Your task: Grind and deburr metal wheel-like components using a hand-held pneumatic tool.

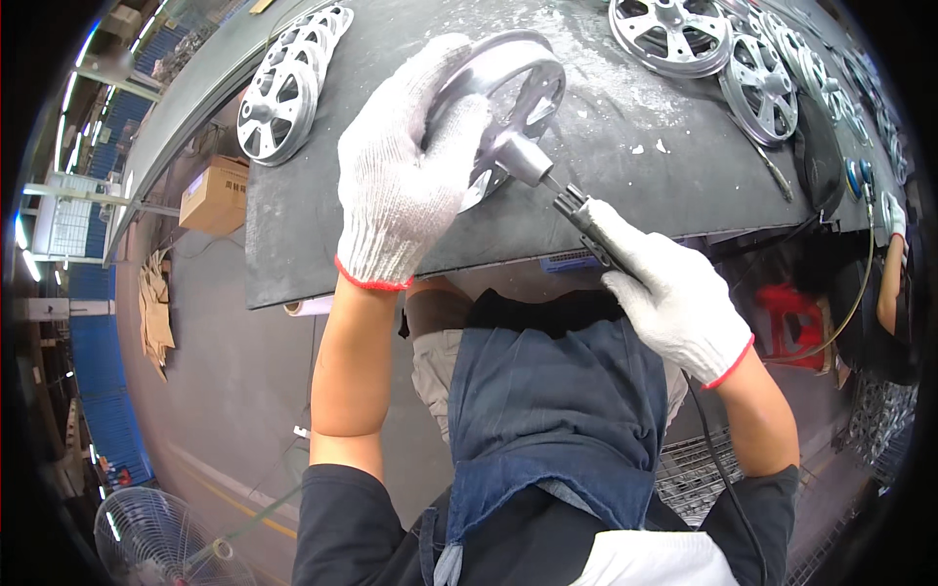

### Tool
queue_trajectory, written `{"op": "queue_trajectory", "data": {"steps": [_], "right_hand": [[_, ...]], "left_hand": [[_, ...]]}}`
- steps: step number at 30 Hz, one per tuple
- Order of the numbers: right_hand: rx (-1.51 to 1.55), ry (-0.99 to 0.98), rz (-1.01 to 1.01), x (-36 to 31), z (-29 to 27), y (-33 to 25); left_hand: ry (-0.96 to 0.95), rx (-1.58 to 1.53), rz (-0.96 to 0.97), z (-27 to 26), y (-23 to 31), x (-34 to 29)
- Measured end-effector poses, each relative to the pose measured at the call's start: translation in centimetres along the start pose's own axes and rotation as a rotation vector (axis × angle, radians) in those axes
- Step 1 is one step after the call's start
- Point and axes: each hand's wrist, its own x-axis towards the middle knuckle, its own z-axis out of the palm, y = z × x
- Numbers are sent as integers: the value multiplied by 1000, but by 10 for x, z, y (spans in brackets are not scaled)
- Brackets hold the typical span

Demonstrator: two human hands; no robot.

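Observation:
A silver spoked metal wheel (524, 156) is tilted up over the dark worktable (410, 244), its hub toward my right side. My left hand (405, 166), in a white knitted glove with a red cuff, is closed on the wheel's rim. My right hand (674, 293), gloved the same way, grips a black corded rotary tool (591, 230). The tool's thin bit points at the end of the wheel's hub; whether it touches the hub I cannot tell. A black cord runs from my right hand down past my arm.
Similar wheels stand in a leaning row (278, 107) at the table's left. More wheels (674, 34) lie at the back right, near a slim hand tool (772, 171). A cardboard box (215, 195), a red stool (789, 322) and a fan (161, 537) surround me. Another person's arm (891, 273) shows far right.

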Motion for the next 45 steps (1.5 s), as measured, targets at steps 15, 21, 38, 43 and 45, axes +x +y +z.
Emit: {"op": "queue_trajectory", "data": {"steps": [15,21,38,43,45], "right_hand": [[1602,-411,593,-8,3,35],[1663,-426,622,-17,3,22],[-120,157,48,6,-34,12],[-256,190,98,9,-29,24],[-188,196,87,8,-21,17]], "left_hand": [[3,81,29,2,7,-5],[23,6,-3,-4,-14,-5],[-109,326,126,32,0,66],[-102,340,168,34,4,64],[-96,332,192,37,1,64]]}}
